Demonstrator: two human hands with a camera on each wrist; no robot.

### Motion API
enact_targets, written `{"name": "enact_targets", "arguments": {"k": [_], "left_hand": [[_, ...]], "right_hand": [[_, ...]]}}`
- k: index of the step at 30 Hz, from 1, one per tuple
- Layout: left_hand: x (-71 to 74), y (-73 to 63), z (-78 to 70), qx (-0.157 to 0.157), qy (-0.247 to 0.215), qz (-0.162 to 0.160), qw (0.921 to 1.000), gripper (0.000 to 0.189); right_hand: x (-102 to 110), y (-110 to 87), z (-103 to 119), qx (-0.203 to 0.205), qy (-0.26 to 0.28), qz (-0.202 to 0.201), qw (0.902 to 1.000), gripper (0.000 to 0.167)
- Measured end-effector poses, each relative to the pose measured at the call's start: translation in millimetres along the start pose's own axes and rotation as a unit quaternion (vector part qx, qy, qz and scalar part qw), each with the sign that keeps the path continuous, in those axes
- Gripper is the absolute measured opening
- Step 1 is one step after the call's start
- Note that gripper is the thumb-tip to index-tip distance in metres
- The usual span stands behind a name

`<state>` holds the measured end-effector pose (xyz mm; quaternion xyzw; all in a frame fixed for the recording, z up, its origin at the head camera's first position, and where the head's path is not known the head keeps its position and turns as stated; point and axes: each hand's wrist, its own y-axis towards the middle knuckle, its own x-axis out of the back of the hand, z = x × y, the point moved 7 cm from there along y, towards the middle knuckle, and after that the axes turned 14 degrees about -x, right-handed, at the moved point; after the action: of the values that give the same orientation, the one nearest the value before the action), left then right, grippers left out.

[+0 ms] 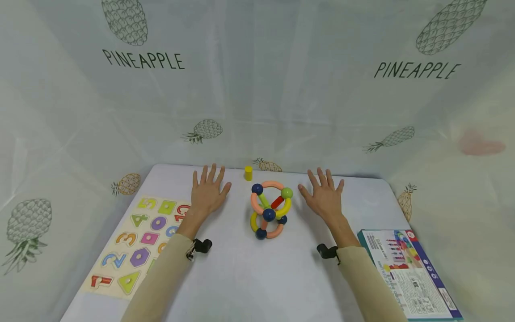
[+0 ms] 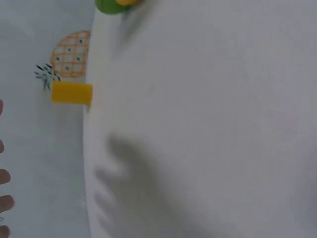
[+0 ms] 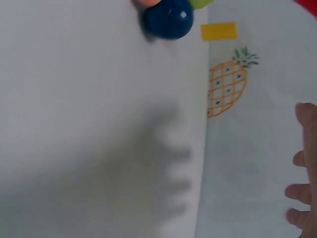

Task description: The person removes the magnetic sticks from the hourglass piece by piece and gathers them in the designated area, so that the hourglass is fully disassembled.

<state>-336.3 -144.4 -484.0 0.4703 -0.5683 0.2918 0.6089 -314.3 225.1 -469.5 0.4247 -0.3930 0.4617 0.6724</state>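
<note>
Between the two hands stands a magnetic ball-and-rod model (image 1: 269, 215), made of navy and green balls joined by curved pink and yellow rods and straight red and green ones. To its left my left hand (image 1: 206, 195) has its fingers spread and holds nothing. My right hand (image 1: 325, 200) is spread out on the other side, apart from the model and holding nothing. Behind the model, near the back edge, a small yellow cylinder (image 1: 248, 173) stands upright; it shows in the left wrist view (image 2: 72, 92) too. Only fingertips enter the left wrist view.
A wooden number-and-shape puzzle board (image 1: 134, 241) lies at the left, partly under the left forearm. At the right front is a printed toy box (image 1: 410, 273). The white table (image 1: 257, 281) ends at a pineapple-print cloth (image 1: 281, 89) hanging behind it.
</note>
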Motion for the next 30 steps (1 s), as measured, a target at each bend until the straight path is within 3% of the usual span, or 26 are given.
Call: {"name": "enact_targets", "arguments": {"k": [2,4,5,8,11,15,19,25,30], "left_hand": [[5.8,0.1,-6.7,0.002,-0.050,-0.031,0.9982,0.067],[12.5,-0.2,-16.1,0.008,-0.132,-0.065,0.9891,0.063],[15.8,-0.4,-21.9,0.009,-0.181,-0.081,0.9801,0.061],[22.7,-1.1,-43.2,0.015,-0.326,-0.101,0.9397,0.055],[22.6,-1.3,-68.4,0.014,-0.435,-0.082,0.8964,0.055],[16.9,-1.0,-96.7,0.014,-0.515,-0.043,0.8557,0.053],[8.7,-0.1,-115.7,0.015,-0.554,-0.031,0.8320,0.045],[5.0,-5.2,-130.1,0.042,-0.591,-0.075,0.8020,0.040],[5.1,-11.1,-136.9,0.059,-0.604,-0.112,0.7868,0.044]], "right_hand": [[9.9,-7.9,3.0,-0.011,0.101,0.013,0.9948,0.066],[19.6,-18.5,7.5,-0.027,0.210,0.037,0.9766,0.058],[23.2,-24.2,10.4,-0.035,0.256,0.055,0.9644,0.057],[25.4,-42.6,20.5,-0.068,0.326,0.117,0.9357,0.059],[19.0,-60.2,30.6,-0.089,0.335,0.170,0.9224,0.064],[8.5,-74.7,41.4,-0.103,0.346,0.199,0.9113,0.064],[1.6,-79.1,48.2,-0.116,0.370,0.201,0.8997,0.055],[-6.9,-78.6,58.7,-0.155,0.432,0.194,0.8670,0.047],[-8.3,-78.2,63.0,-0.177,0.458,0.179,0.8524,0.046]]}}
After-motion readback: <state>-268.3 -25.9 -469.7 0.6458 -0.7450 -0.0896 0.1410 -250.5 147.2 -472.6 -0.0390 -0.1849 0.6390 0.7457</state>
